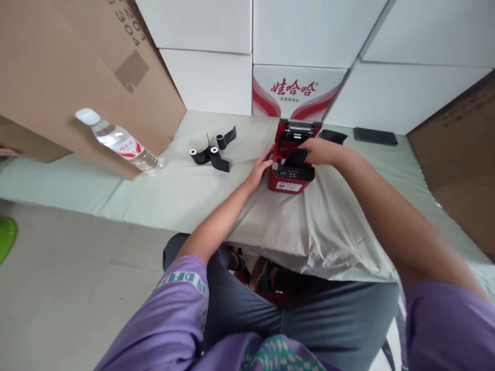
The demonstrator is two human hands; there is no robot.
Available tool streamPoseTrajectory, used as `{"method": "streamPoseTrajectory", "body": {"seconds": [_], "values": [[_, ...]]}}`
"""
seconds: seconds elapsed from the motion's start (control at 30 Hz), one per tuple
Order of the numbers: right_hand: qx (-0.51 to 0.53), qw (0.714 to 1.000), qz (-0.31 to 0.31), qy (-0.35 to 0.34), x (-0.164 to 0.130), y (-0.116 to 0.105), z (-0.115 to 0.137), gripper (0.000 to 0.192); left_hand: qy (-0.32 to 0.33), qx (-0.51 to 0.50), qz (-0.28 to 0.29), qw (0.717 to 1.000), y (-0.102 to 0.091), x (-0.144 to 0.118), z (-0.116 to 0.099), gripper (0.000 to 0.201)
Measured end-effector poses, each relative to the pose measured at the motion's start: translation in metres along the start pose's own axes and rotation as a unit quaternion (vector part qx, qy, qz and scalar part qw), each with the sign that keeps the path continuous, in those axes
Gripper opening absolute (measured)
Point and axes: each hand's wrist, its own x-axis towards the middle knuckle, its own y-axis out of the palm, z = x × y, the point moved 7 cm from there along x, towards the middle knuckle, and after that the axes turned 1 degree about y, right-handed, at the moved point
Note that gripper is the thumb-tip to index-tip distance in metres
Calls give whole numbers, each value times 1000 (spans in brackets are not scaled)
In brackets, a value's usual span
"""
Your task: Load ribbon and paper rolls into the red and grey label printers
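Red boxy plastic printer [291, 175] against left hand [259, 171], unclenched | done: raised lid [298, 130], black flat strip [296, 157] by right hand [323, 151], grip hidden, can't tell | pending: lid unshut

The device [273, 181] is red with a black panel [293, 172]; the rolls [221, 164] at left are black with white cores [193, 152]. The bottle [110, 135] has a white cap [87, 116] and red-and-white label [131, 149]. Red lettering [293, 87] and swooshes [266, 101] mark the white far box [288, 106]; the cloth [185, 201] is pale green.

One printer [293, 172], one bottle [124, 144], one phone [375, 136], at least three rolls [219, 162].
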Motion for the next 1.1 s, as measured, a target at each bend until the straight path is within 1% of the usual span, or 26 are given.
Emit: {"method": "streamPoseTrajectory", "body": {"seconds": [0.07, 0.17, 0.23, 0.3, 0.47, 0.53, 0.63, 0.67, 0.73, 0.8, 0.87, 0.9, 0.97, 1.03, 1.1], "values": [[-86, 995, 52, 13, 12, 3, 8, 23, 0, -3, 0, 1000, -1, 1, 2, 68], [-174, 981, 77, 34, 20, 7, 17, 28, -2, -6, -4, 1000, -2, 5, 5, 70], [-198, 977, 71, 41, 20, 8, 21, 32, 0, -6, -10, 1000, -3, 7, 5, 71], [-213, 975, 54, 29, 17, 8, 24, 34, 3, -2, -15, 1000, -3, 8, 4, 71], [-255, 966, 21, -46, 11, 13, 34, 39, 8, 4, -15, 1000, -4, 10, 5, 69], [-234, 971, 18, -55, 14, 14, 33, 38, 9, 2, -17, 1000, -6, 11, 7, 69], [-154, 987, 12, -46, 17, 13, 26, 34, 11, 4, -18, 1000, -8, 12, 9, 68], [-135, 990, 4, -51, 16, 11, 25, 36, 10, 2, -15, 1000, -8, 12, 10, 69], [-129, 989, -23, -72, 12, 6, 26, 45, 8, -3, -11, 1000, -7, 13, 10, 70], [-144, 984, -48, -98, 3, 1, 30, 58, 5, -7, -8, 1000, -6, 13, 9, 72], [-141, 982, -70, -101, -7, -4, 35, 67, 0, -9, -8, 1000, -6, 14, 8, 71], [-130, 984, -80, -92, -12, -7, 37, 68, -4, -10, -7, 1000, -5, 14, 8, 70], [-112, 987, -97, -65, -22, -14, 40, 64, -12, -14, -6, 1000, -4, 14, 8, 69], [-119, 985, -119, -47, -33, -25, 45, 57, -17, -17, -7, 1000, -4, 14, 8, 69], [-112, 979, -160, -62, -43, -41, 52, 51, -15, -19, -8, 1000, -3, 14, 8, 71]]}}
